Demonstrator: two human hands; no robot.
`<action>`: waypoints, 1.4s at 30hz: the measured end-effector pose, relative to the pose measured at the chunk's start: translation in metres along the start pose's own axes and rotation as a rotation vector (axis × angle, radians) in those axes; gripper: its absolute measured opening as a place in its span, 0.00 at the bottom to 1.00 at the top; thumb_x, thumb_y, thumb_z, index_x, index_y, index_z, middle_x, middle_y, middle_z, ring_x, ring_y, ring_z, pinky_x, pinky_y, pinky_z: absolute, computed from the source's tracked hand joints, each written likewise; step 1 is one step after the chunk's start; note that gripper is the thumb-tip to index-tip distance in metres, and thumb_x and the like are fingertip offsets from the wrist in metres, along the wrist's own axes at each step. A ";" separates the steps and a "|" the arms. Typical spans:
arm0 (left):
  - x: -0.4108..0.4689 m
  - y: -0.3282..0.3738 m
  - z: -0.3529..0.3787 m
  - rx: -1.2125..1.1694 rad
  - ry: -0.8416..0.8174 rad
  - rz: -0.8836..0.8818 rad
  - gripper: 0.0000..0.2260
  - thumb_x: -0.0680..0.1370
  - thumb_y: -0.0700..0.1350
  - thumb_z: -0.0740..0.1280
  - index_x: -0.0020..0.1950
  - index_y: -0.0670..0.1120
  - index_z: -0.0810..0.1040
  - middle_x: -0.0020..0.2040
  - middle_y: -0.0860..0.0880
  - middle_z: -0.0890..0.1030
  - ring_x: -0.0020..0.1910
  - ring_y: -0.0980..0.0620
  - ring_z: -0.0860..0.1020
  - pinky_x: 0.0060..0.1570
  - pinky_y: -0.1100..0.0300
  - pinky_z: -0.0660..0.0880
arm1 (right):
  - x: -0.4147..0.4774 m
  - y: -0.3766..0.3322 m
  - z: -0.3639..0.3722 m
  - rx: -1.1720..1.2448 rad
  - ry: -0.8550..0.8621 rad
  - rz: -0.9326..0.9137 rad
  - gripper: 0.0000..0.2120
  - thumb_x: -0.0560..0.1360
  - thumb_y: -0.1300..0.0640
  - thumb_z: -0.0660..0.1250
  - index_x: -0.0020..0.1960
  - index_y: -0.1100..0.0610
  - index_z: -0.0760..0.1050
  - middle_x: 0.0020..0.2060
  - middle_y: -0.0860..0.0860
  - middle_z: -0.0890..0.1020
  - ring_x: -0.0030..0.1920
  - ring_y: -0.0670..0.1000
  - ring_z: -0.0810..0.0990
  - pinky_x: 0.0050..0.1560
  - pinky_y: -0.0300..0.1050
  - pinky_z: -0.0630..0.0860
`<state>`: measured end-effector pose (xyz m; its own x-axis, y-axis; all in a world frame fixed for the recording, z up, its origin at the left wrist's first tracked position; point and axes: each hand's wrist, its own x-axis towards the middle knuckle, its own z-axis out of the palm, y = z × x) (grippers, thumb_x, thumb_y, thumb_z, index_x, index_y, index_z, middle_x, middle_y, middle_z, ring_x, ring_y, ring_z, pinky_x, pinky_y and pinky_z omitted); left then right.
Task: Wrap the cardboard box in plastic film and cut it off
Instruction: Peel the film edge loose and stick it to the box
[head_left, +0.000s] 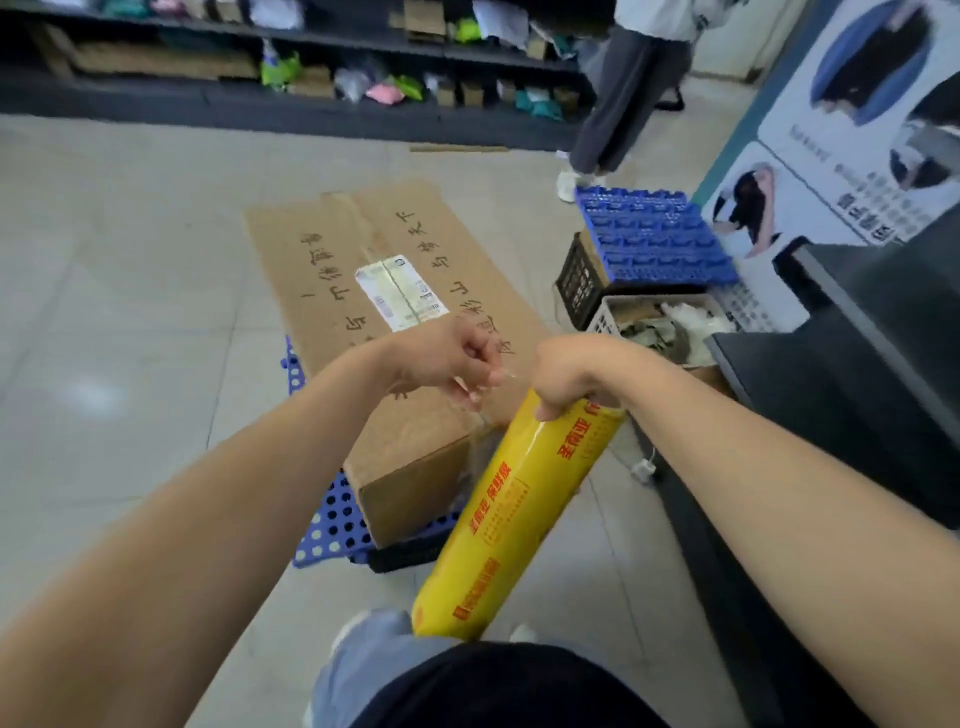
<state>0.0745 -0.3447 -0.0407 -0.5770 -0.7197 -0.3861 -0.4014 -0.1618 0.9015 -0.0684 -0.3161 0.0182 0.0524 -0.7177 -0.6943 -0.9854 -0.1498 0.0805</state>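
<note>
Cardboard box (395, 312) lies long-side down on a blue perforated mat (332, 525) on the floor. Right hand (571, 371) is closed around the top end of the yellow film roll (514, 514), held tilted over the box's near corner. Left hand (447, 358) pinches the clear film edge (480, 410) just beside it.

Red Chinese print runs along the yellow roll of film (511, 512), and 保鲜膜 looks readable there; the rest blurs. Black handwritten Chinese characters run across the top of the cardboard box (363, 291), upside down, not legible. Its white shipping label (400, 293) is too small to read. Wall poster (852, 171) captions are blurred
</note>
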 end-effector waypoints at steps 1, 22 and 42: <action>-0.003 -0.003 0.007 -0.029 0.044 -0.011 0.08 0.75 0.32 0.67 0.38 0.42 0.75 0.31 0.47 0.77 0.31 0.53 0.78 0.33 0.64 0.78 | 0.001 0.003 0.001 -0.036 -0.013 -0.040 0.21 0.75 0.54 0.70 0.61 0.66 0.73 0.58 0.58 0.78 0.53 0.59 0.78 0.41 0.44 0.72; -0.051 -0.041 0.117 0.015 0.791 -0.077 0.06 0.73 0.34 0.70 0.39 0.44 0.77 0.30 0.51 0.78 0.29 0.61 0.76 0.37 0.68 0.75 | -0.015 0.019 0.048 -0.251 0.080 -0.323 0.20 0.76 0.55 0.67 0.63 0.64 0.71 0.55 0.58 0.76 0.52 0.57 0.76 0.48 0.47 0.73; -0.032 -0.050 0.209 -0.362 1.218 -0.081 0.06 0.75 0.36 0.69 0.40 0.45 0.76 0.37 0.47 0.79 0.39 0.50 0.81 0.46 0.53 0.82 | 0.023 0.079 0.107 -0.161 0.380 -0.619 0.08 0.77 0.55 0.62 0.47 0.60 0.72 0.42 0.57 0.77 0.42 0.57 0.77 0.42 0.49 0.73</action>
<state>-0.0354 -0.1729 -0.1145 0.5407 -0.8202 -0.1871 -0.0775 -0.2700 0.9597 -0.1618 -0.2720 -0.0683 0.6717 -0.6509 -0.3538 -0.7230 -0.6801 -0.1212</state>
